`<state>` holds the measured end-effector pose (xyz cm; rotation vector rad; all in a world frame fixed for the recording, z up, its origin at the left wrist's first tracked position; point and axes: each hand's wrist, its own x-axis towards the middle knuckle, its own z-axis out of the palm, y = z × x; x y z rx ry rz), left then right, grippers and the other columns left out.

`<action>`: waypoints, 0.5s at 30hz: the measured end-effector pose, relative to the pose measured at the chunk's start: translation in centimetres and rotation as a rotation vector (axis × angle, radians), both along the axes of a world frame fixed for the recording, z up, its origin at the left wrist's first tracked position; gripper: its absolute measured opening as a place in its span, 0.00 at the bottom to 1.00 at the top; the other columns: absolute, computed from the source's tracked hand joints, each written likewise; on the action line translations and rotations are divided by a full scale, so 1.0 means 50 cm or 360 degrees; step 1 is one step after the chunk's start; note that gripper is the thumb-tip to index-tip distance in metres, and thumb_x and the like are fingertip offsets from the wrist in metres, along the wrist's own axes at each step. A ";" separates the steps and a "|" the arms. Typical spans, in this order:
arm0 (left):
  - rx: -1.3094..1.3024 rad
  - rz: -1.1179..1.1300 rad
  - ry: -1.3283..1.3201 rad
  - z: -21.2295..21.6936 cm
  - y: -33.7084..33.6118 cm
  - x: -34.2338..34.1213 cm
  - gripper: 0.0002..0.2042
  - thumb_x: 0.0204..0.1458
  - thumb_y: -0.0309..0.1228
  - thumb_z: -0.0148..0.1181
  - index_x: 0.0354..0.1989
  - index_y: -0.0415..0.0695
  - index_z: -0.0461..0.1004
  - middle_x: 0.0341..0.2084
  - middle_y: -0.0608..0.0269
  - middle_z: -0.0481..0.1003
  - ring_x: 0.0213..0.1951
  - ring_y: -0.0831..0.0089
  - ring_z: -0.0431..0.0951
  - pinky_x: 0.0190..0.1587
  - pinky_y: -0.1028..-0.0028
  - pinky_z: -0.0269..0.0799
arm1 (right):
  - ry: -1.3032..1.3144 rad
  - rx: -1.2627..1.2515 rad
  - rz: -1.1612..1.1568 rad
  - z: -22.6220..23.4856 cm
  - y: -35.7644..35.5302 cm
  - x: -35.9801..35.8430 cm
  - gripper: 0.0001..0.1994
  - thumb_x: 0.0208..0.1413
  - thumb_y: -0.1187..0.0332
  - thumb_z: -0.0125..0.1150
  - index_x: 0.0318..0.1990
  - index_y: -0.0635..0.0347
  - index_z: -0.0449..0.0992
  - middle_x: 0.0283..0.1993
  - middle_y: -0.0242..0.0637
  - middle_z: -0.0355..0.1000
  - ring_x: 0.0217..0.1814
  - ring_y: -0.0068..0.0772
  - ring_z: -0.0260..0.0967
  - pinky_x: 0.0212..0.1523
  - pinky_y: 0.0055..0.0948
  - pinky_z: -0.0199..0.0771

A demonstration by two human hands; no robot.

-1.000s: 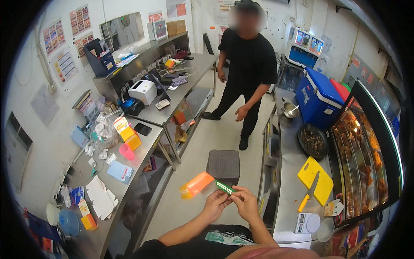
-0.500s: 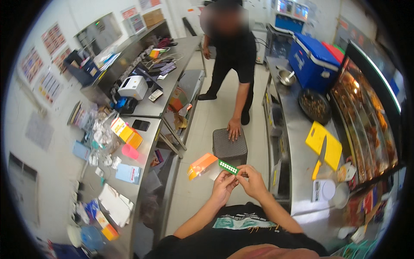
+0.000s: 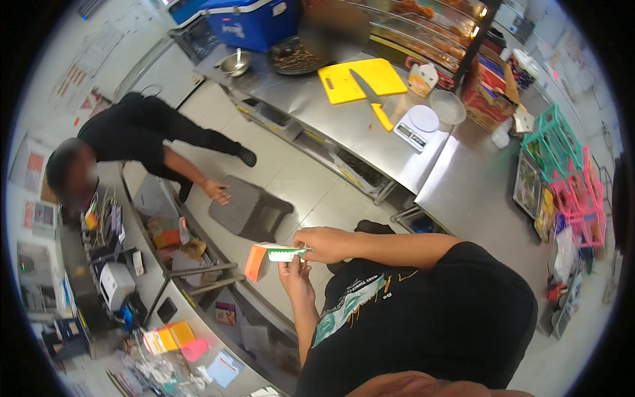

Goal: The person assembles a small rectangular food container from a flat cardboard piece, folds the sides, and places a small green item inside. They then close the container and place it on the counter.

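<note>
Between my hands is a small orange and white cardboard box (image 3: 258,262) with a green panel that has white marks along it. My left hand (image 3: 296,279) pinches the panel's edge from below. My right hand (image 3: 323,244) closes on the same end from the other side, its fingertips partly hidden. The orange end of the box points away from my hands. Just beyond it stands a dark grey plastic stool (image 3: 246,210), and a co-worker's hand (image 3: 215,192) reaches to its top.
A steel counter (image 3: 360,142) holds a yellow cutting board (image 3: 390,78), a knife (image 3: 366,89), a kitchen scale (image 3: 413,135) and a blue cooler (image 3: 245,25). Green and pink baskets (image 3: 582,192) stand at the right. A white printer (image 3: 117,284) and clutter cover the left tables.
My view has swung to the right and tilted, bringing the right-hand counter and baskets into sight. The box stays in both hands. The co-worker's hand remains at the stool.
</note>
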<state>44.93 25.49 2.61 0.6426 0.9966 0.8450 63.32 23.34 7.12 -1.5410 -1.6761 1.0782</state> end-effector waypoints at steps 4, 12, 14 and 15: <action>0.0017 -0.0188 0.0124 -0.015 0.043 0.045 0.12 0.66 0.26 0.58 0.56 0.45 0.70 0.43 0.66 0.79 0.37 0.78 0.80 0.34 0.79 0.74 | -0.0087 0.0031 -0.0333 -0.038 -0.032 0.124 0.13 0.58 0.64 0.64 0.46 0.60 0.77 0.48 0.47 0.78 0.53 0.55 0.75 0.53 0.47 0.75; 0.0236 -0.0354 0.0860 -0.125 0.126 0.087 0.06 0.64 0.25 0.59 0.47 0.43 0.73 0.35 0.67 0.77 0.33 0.78 0.76 0.33 0.77 0.71 | -0.0363 -0.0084 -0.1532 -0.065 -0.098 0.543 0.08 0.61 0.66 0.60 0.42 0.60 0.79 0.38 0.48 0.81 0.43 0.55 0.79 0.49 0.49 0.77; 0.0287 -0.0465 0.1072 -0.154 0.128 0.079 0.05 0.63 0.24 0.59 0.46 0.42 0.74 0.34 0.67 0.76 0.30 0.80 0.74 0.31 0.77 0.70 | -0.0467 -0.0204 -0.1891 -0.043 -0.112 0.671 0.10 0.60 0.67 0.61 0.47 0.59 0.79 0.37 0.50 0.81 0.42 0.56 0.80 0.47 0.50 0.77; 0.0283 -0.0571 0.1223 -0.167 0.137 0.087 0.06 0.63 0.24 0.59 0.47 0.43 0.74 0.35 0.67 0.77 0.32 0.78 0.76 0.31 0.77 0.71 | -0.0469 -0.0170 -0.2022 -0.042 -0.115 0.741 0.12 0.61 0.68 0.61 0.51 0.57 0.78 0.34 0.48 0.81 0.39 0.50 0.80 0.45 0.46 0.77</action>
